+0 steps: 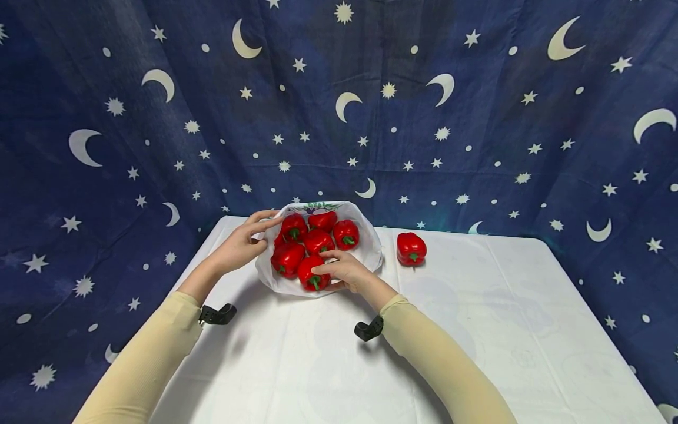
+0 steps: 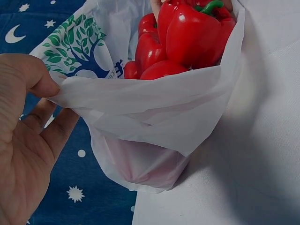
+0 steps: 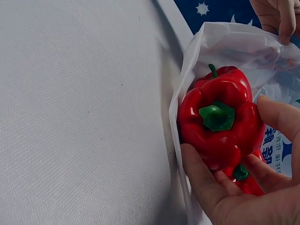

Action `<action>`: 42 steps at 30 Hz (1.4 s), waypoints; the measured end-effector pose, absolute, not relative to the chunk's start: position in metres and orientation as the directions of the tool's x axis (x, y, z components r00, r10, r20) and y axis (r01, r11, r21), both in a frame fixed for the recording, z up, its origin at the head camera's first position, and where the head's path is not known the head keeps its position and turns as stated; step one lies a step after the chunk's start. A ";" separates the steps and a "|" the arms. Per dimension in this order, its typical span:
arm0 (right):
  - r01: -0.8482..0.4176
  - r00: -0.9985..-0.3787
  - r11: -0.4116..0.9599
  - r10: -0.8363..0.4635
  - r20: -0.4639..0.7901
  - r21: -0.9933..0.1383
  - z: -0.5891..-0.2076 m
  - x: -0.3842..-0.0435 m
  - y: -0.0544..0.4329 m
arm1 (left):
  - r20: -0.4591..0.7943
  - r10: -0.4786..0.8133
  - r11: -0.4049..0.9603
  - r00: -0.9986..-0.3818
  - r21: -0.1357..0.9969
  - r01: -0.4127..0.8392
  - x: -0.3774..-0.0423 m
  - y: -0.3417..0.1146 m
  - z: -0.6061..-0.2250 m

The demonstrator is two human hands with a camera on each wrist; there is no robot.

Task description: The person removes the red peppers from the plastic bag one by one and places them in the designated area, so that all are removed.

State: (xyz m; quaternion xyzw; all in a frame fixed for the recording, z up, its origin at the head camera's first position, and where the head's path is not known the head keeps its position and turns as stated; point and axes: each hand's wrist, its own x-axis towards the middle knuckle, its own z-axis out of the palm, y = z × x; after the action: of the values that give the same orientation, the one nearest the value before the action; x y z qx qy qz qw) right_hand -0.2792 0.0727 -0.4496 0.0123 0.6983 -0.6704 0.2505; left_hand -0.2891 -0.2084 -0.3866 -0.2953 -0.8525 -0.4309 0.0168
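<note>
A white plastic bag (image 1: 372,244) stands with its mouth spread, several red bell peppers (image 1: 288,258) inside. My left hand (image 1: 238,242) pinches the bag's rim at its left side between thumb and fingers; the left wrist view shows a green tree print (image 2: 77,42) on the bag's inner wall. At the bag's near right edge, my right hand (image 1: 351,272) grips a red bell pepper (image 3: 187,115) with a green stem, thumb on one side and fingers on the other. This pepper sits just inside the rim, against other peppers.
One more red bell pepper (image 1: 411,248) lies on the white-covered table (image 1: 477,318), right of the bag. A dark blue curtain (image 1: 318,76) with moons and stars hangs behind the table. Black wrist devices (image 1: 217,315) are strapped on both wrists.
</note>
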 end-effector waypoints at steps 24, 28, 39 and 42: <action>0.352 -0.887 0.073 -0.293 -0.358 -0.933 -0.451 -0.278 0.082 | 0.271 0.476 0.473 -0.836 0.722 0.504 -0.290 -0.206 -0.387; 0.346 -0.888 0.050 -0.303 -0.345 -0.937 -0.448 -0.276 0.087 | 0.275 0.477 0.470 -0.835 0.723 0.507 -0.290 -0.207 -0.387; 0.321 -0.890 0.007 -0.339 -0.304 -0.947 -0.427 -0.264 0.114 | 0.271 0.484 0.471 -0.832 0.721 0.509 -0.290 -0.206 -0.386; 0.321 -0.888 0.026 -0.339 -0.311 -0.947 -0.421 -0.259 0.122 | 0.265 0.485 0.473 -0.834 0.722 0.505 -0.289 -0.207 -0.387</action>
State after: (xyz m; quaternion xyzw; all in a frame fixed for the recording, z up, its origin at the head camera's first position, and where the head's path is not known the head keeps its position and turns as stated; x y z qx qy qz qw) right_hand -0.2595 0.1224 -0.4209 -0.0068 0.6762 -0.6977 0.2366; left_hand -0.2895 -0.2071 -0.3866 -0.2883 -0.8581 -0.4248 0.0117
